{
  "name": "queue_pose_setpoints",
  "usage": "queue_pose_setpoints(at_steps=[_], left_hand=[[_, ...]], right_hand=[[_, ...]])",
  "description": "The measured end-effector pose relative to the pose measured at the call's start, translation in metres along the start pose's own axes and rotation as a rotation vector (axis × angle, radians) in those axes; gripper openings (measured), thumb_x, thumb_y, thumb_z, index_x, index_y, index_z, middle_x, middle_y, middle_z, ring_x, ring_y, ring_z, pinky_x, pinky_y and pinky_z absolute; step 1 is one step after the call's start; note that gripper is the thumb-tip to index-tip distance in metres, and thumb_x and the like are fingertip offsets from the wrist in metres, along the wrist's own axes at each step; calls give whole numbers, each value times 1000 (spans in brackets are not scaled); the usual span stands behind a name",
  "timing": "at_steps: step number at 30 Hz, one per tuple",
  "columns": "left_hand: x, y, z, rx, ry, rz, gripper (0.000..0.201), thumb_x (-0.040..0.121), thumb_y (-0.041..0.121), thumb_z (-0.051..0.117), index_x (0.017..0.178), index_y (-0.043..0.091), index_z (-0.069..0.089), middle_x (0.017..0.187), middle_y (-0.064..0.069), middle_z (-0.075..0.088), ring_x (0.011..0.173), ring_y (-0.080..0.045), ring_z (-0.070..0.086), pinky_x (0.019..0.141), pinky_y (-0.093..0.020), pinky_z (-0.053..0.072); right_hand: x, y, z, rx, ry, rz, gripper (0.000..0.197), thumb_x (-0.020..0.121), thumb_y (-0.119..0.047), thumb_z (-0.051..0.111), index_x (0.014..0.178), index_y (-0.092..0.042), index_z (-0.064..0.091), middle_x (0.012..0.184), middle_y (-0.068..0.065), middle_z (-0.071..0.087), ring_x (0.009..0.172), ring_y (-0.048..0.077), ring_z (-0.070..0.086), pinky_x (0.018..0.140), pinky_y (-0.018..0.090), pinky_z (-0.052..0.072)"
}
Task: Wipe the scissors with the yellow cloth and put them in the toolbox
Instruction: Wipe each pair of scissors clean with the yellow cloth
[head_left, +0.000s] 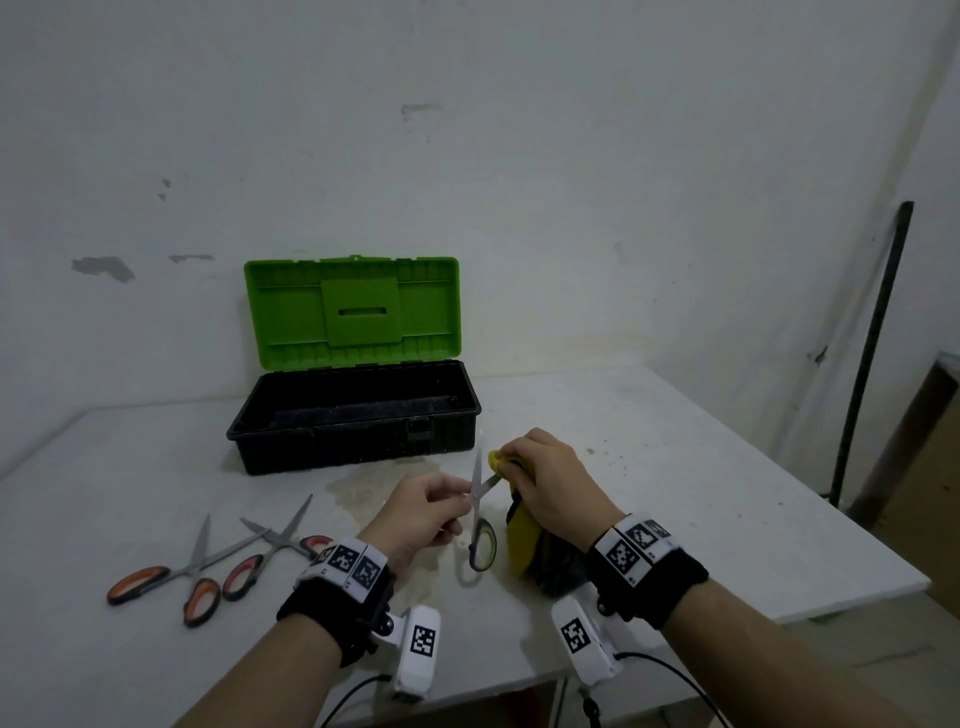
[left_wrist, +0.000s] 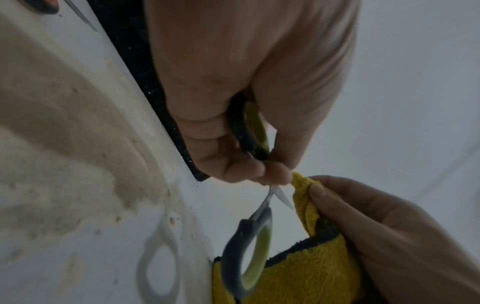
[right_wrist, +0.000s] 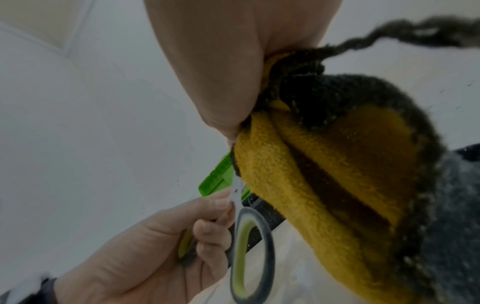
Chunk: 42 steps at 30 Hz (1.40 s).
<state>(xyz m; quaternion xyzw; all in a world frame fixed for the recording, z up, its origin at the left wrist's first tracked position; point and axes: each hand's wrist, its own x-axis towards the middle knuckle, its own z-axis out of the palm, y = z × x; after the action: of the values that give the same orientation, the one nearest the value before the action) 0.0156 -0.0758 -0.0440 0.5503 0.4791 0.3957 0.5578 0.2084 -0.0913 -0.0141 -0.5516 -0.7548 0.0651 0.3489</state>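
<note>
My left hand (head_left: 441, 499) pinches a pair of green-handled scissors (head_left: 480, 525) near the pivot, blades spread apart and pointing up. One handle loop (left_wrist: 246, 255) hangs free; the other (left_wrist: 253, 131) sits inside my left palm (left_wrist: 233, 102). My right hand (head_left: 540, 483) grips the yellow cloth (head_left: 522, 540) and wraps a fold of it around one blade. The cloth (right_wrist: 311, 174) has a dark grey backing and drapes down to the table. The same scissors (right_wrist: 249, 253) show in the right wrist view, held by the left hand (right_wrist: 182, 236). The toolbox (head_left: 353, 415) stands open behind, black tray, green lid upright.
Two pairs of orange-handled scissors (head_left: 176, 577) (head_left: 270, 551) lie on the white table (head_left: 675, 493) to the left. A stained patch (head_left: 374, 483) marks the table in front of the toolbox. A dark pole (head_left: 872, 353) leans at the wall on the right, past the table edge.
</note>
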Motion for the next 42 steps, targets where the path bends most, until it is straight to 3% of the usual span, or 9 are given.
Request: queue_pose_setpoints(at_steps=[2, 8, 13, 17, 21, 23, 28, 36, 42], left_hand=[[0, 0, -2, 33, 24, 44, 22, 87, 5, 72, 107, 13, 68, 84, -6, 72, 62, -12, 65, 60, -25, 51], [-1, 2, -3, 21, 142, 138, 36, 81, 15, 80, 111, 26, 62, 85, -3, 78, 74, -12, 73, 71, -28, 55], [0, 3, 1, -122, 115, 93, 41, 79, 9, 82, 112, 19, 60, 88, 4, 79, 82, -10, 71, 75, -28, 54], [0, 3, 6, -312, 126, 54, 31, 81, 5, 79, 108, 10, 65, 94, -4, 78, 90, -20, 70, 81, -31, 54], [5, 1, 13, -533, 208, 33, 18, 90, 12, 72, 103, 1, 68, 98, -18, 75, 86, -26, 74, 70, -31, 59], [7, 3, 14, -560, 211, 16, 17, 95, 19, 66, 102, 3, 66, 96, -17, 76, 81, -28, 75, 63, -32, 59], [4, 5, 17, -395, 270, 66, 29, 100, 27, 59, 105, -2, 62, 85, -12, 67, 54, -16, 62, 46, -26, 50], [0, 7, 18, -390, 319, 79, 30, 98, 30, 62, 110, 2, 59, 98, -13, 63, 53, -18, 65, 48, -28, 52], [2, 1, 18, -409, 270, 104, 23, 94, 19, 68, 97, -4, 71, 80, -18, 68, 61, -17, 65, 64, -28, 58]], right_hand=[[-2, -1, 3, -14, -21, -8, 17, 98, -27, 56, 103, -17, 68, 95, -7, 52, 83, 11, 53, 76, 21, 41], [-2, -2, 6, -22, -2, 41, 17, 97, -24, 55, 103, -15, 69, 97, -1, 56, 86, 17, 56, 78, 25, 44], [-2, -2, 6, -10, 59, 91, 16, 97, -25, 55, 101, -15, 67, 94, -1, 54, 83, 17, 55, 75, 27, 44], [-1, -2, 5, 17, 88, 85, 16, 97, -25, 57, 100, -16, 68, 92, -3, 54, 81, 13, 53, 74, 25, 43], [-2, -7, 6, 22, 98, 46, 17, 96, -26, 58, 103, -16, 69, 94, -1, 56, 85, 14, 54, 75, 21, 40], [-2, -9, 6, 35, 107, 31, 16, 95, -26, 59, 103, -17, 69, 95, -3, 56, 85, 11, 53, 75, 16, 39], [-1, -14, 3, 22, 122, -3, 16, 95, -28, 60, 106, -20, 68, 100, -2, 66, 90, 11, 57, 81, 21, 43], [-6, -22, 6, 1, 68, -74, 15, 95, -28, 58, 105, -22, 67, 101, -5, 65, 92, 12, 59, 82, 25, 48], [-6, -22, 13, -18, 63, -113, 17, 97, -32, 55, 107, -24, 66, 102, -5, 64, 93, 12, 58, 81, 31, 50]])
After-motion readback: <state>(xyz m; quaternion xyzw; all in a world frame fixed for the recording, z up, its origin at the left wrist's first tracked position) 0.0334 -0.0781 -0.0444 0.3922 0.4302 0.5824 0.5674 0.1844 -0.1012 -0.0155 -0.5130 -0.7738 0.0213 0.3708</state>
